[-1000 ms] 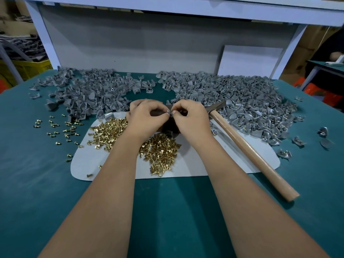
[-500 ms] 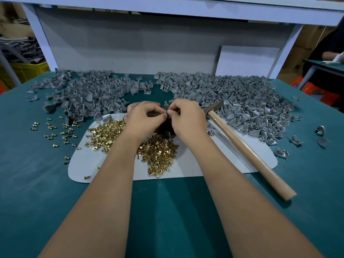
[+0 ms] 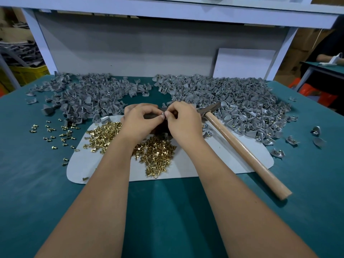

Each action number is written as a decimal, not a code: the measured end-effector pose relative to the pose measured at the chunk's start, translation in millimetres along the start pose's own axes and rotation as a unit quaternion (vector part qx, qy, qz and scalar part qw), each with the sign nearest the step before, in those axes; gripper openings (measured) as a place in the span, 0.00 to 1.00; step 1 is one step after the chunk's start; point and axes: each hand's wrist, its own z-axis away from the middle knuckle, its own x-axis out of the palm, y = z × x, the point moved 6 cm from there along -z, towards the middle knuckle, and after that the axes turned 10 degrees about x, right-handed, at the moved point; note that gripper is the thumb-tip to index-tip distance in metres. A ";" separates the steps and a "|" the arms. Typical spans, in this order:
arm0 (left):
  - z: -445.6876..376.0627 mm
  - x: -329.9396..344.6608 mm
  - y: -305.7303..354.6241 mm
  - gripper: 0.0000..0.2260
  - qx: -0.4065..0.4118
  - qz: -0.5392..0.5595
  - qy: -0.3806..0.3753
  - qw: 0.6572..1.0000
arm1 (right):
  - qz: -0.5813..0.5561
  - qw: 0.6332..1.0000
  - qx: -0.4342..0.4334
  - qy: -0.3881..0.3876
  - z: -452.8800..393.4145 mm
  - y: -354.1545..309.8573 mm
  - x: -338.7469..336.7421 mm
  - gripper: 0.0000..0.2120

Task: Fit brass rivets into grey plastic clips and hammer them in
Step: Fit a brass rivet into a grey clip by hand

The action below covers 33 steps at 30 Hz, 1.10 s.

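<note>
My left hand (image 3: 138, 121) and my right hand (image 3: 183, 121) meet fingertip to fingertip above a dark block (image 3: 158, 125). Together they pinch a small grey clip (image 3: 163, 114) between thumbs and forefingers; any rivet in it is hidden. Brass rivets (image 3: 158, 153) lie heaped on a white sheet (image 3: 214, 161) under my wrists, with a second heap (image 3: 104, 133) to the left. Grey plastic clips lie in two big piles, one at the back left (image 3: 89, 97) and one at the back right (image 3: 232, 101). A hammer (image 3: 242, 146) with a wooden handle lies to the right of my right hand.
Loose rivets (image 3: 55, 133) are scattered on the green tabletop (image 3: 167, 211) at the left. A few single clips (image 3: 316, 131) lie at the far right. A grey back panel (image 3: 130, 53) and white frame posts close off the rear of the table.
Both hands keep their pinch on the small clip over the block; only slight finger shifts and a small camera movement show.
</note>
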 end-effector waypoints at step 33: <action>3.0 -1.9 0.5 0.07 -0.007 -0.020 -0.004 1.000 | -0.093 0.995 0.039 0.012 4.2 4.5 1.0 0.10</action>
